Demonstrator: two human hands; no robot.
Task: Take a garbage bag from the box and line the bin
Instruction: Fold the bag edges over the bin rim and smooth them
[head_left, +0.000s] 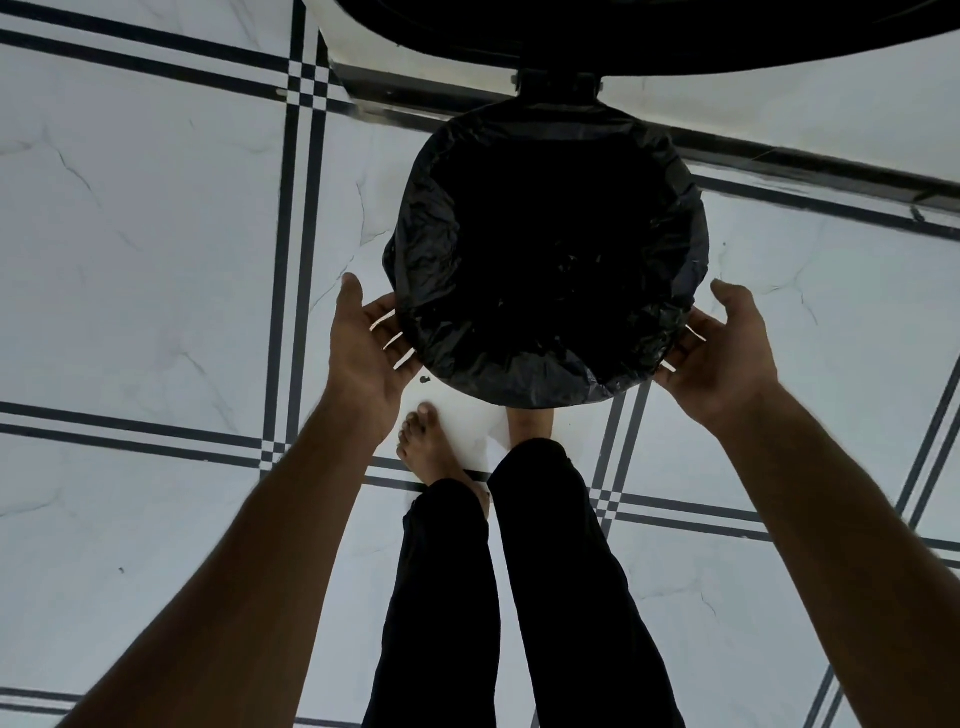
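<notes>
Head view shows the left hand (371, 345) and right hand (719, 348), each grip spread apart, cupping opposite sides of the bin (545, 249), evidently to seat the garbage bag (431, 234) over its rim.

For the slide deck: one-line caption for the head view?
Both hands, left hand and right hand, cup the sides of a bin lined with a black bag.
</notes>
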